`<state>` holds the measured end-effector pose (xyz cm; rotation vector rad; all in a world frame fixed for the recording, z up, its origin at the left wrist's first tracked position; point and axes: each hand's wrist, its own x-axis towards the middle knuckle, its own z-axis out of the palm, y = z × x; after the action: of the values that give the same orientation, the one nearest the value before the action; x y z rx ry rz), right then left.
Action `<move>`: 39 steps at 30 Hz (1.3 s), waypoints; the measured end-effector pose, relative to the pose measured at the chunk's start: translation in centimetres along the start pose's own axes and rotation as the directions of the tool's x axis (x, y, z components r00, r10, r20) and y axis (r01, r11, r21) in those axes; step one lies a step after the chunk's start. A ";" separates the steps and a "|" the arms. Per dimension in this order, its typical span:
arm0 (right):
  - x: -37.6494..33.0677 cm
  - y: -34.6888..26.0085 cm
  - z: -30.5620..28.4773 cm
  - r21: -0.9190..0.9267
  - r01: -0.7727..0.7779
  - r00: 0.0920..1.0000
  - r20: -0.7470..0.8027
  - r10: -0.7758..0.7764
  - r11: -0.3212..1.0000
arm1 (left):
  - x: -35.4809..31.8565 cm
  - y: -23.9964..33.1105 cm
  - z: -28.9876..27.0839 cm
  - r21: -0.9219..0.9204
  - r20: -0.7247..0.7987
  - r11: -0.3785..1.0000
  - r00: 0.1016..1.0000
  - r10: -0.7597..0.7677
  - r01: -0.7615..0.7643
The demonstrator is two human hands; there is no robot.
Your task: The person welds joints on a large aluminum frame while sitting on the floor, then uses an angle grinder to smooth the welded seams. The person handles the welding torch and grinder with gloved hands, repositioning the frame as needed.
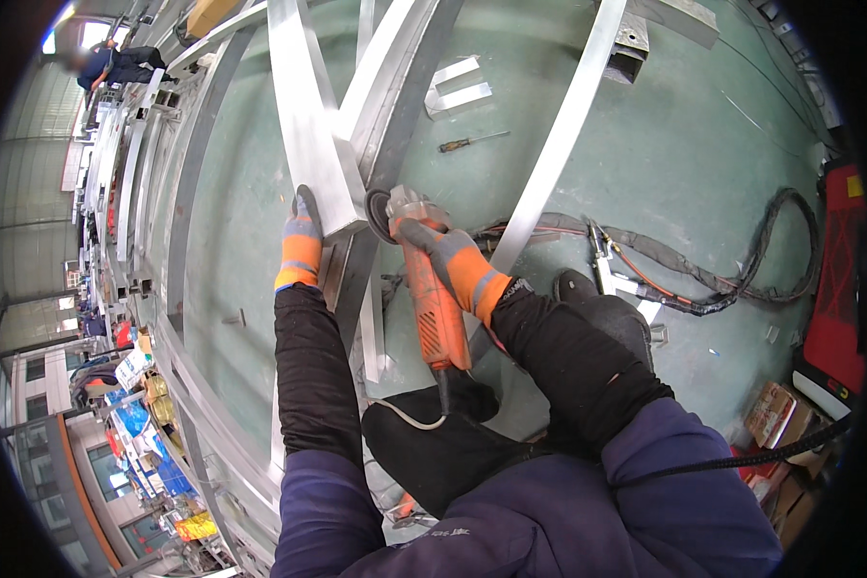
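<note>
"Angle grinder (436, 308): position and grip?"

"Disc (379, 214) just beside the lower end of the silver tube (323, 178). Right hand (448, 252) closes around the grinder's head; left hand (302, 233) lies along the tube's side, its closure not determinable."

"Obstructions?"

"Dark beam (390, 159) beneath the disc, silver bar (562, 135) to the right; screwdriver (453, 146) and hose bundle (672, 260) on the floor (645, 154)."
</note>
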<state>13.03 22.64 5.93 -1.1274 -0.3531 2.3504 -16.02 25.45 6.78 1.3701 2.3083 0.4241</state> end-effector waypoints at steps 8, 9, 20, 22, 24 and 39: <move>-0.3 0.1 0.3 0.014 -0.006 1.000 -0.005 0.006 1.000 | 0.5 -1.3 -0.1 0.181 -0.014 0.983 0.999 0.043 -0.040; -0.3 0.0 0.2 -0.002 -0.016 1.000 0.013 0.016 1.000 | 0.5 -1.5 -0.1 0.195 -0.013 0.980 0.998 0.054 -0.050; -0.2 0.2 0.3 0.002 0.014 0.999 -0.045 -0.014 1.000 | 0.5 -1.6 0.0 0.506 0.002 0.840 0.975 0.224 -0.194; 0.0 0.2 0.1 -0.012 0.017 0.998 -0.056 -0.018 1.000 | 0.7 -1.3 0.1 0.459 -0.007 0.871 0.979 0.203 -0.177; 0.1 0.1 0.2 -0.057 0.010 0.999 -0.041 -0.013 0.998 | 1.1 -2.2 0.2 0.452 -0.005 0.876 0.981 0.192 -0.169; 1.3 1.1 -1.2 -0.262 0.217 0.976 0.041 -0.213 0.940 | 2.5 -4.0 1.3 0.400 -0.059 0.873 0.942 0.330 -0.281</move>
<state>12.88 22.44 3.83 -1.1294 -0.7756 2.1617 -19.47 25.85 3.27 1.9701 2.3648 0.1478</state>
